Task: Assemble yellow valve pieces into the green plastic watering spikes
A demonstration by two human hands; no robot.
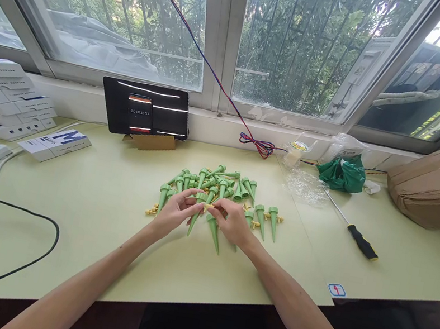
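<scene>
left fingers (194, 210) and right fingers (222, 204) pinch yellow piece (207, 207), well inside table edge (221, 299).

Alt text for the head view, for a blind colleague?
The left hand appears to hold a green spike while the right hand pinches a small yellow piece beside it, above a pale table. Just beyond lies a heap of green spikes; farther back stands a dark screen, and a screwdriver lies to the right.

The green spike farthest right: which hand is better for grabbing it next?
Probably the right hand: it's nearer that green spike, while the left hand would have to cross over. Both hands are at a small yellow piece.
</scene>
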